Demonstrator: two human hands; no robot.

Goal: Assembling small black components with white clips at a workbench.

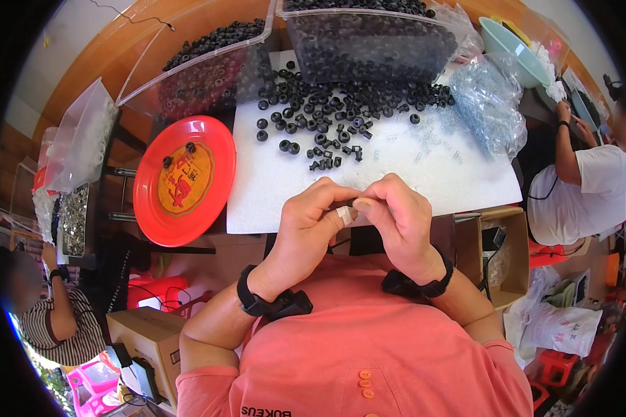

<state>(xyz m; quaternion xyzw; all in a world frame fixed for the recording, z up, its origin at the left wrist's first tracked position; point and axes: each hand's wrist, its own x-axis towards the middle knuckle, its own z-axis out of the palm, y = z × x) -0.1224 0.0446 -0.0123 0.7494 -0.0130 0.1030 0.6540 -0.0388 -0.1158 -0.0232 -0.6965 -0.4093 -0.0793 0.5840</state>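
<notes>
My left hand (306, 221) and my right hand (402, 219) meet fingertip to fingertip over the near edge of a white foam sheet (257, 187). Both are closed in a pinch. Whatever lies between the fingers is mostly hidden; only a small dark bit shows there. White tape wraps my left thumb. Just beyond my hands, small black plastic parts (325, 164) lie loose, and round black ring-like pieces (290, 147) spread behind them. Thin clear or metallic coil-like pieces (424, 135) are scattered to the right. On the left, a red round tray (219, 160) carries two black parts (190, 147).
Two clear bins (375, 52) (215, 59) full of black parts stand at the back. A plastic bag (490, 104) of small pieces and a pale green basin (511, 52) are at right. People sit at both sides. Cardboard boxes (146, 337) flank me below.
</notes>
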